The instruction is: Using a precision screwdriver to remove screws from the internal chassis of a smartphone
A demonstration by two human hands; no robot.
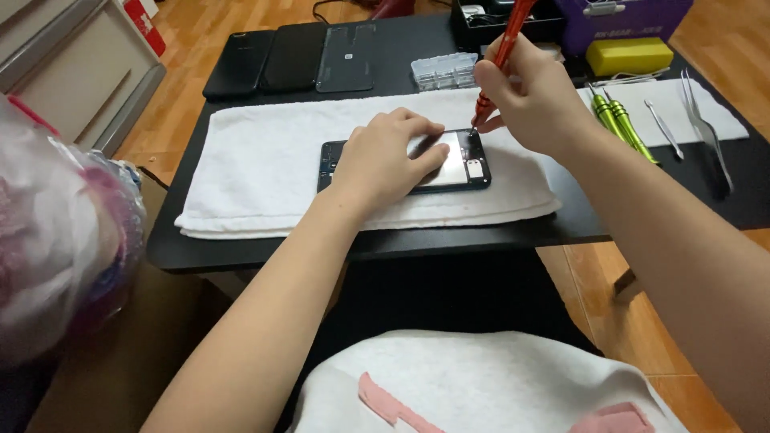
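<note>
red screwdriver (501, 56) stands near-upright, tip down on phone (465, 164).

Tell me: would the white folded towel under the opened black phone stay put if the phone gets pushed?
Probably floppy: the white folded towel lies soft, with rounded edges, on the black table. It may bunch or slide, since nothing visibly pins it except the opened black phone and the left hand pressing there.

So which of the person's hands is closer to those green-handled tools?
Right. The right hand, gripping a red screwdriver, is just left of the green-handled tools. The left hand lies farther away, pressing on the opened phone.
</note>
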